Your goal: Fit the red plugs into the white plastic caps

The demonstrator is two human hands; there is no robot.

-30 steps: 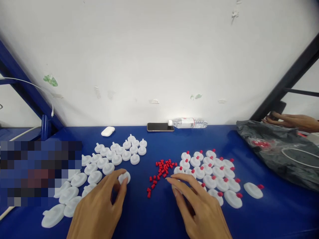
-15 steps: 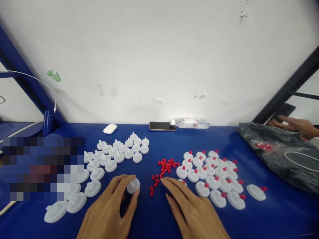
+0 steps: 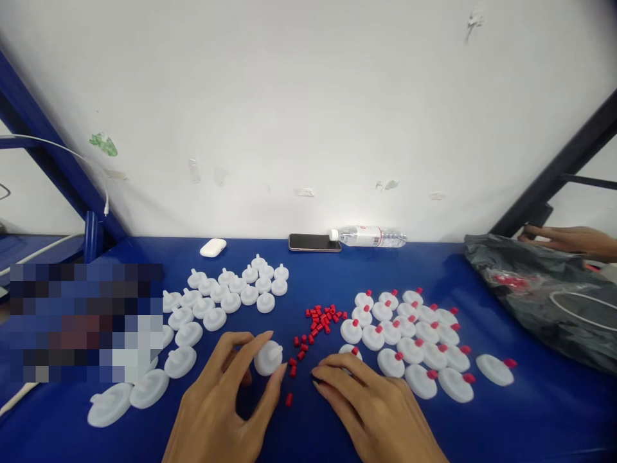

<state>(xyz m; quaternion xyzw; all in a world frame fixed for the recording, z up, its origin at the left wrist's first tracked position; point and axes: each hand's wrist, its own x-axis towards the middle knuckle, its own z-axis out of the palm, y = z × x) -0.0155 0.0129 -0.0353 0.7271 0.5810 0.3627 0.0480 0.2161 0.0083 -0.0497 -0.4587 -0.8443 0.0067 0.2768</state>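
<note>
My left hand [image 3: 241, 386] holds a white plastic disc with a short nozzle [image 3: 268, 359] between thumb and fingers, its nozzle tilted to the right. Bare-nozzled white discs [image 3: 188, 334] of the same kind lie beyond and left of that hand. My right hand [image 3: 366, 402] is low over the table, its fingers loosely bent and a small gap between thumb and forefinger; nothing shows in it. A single red cap [image 3: 289, 399] lies between my hands. More small red caps [image 3: 315, 325] are scattered farther off. On the right lie discs with red caps on their nozzles [image 3: 411, 351].
Along the wall are a white case [image 3: 213, 247], a phone [image 3: 314, 243] and a clear bottle [image 3: 369, 236] on its side. A dark plastic bag [image 3: 530, 292] covers the right corner, with another person's hand [image 3: 573, 239] above it. Part of the left side is pixelated.
My left hand has moved slightly right with the disc, whose nozzle now points right. A red cap shows between my hands where none showed before. My right fingers have drawn closer together.
</note>
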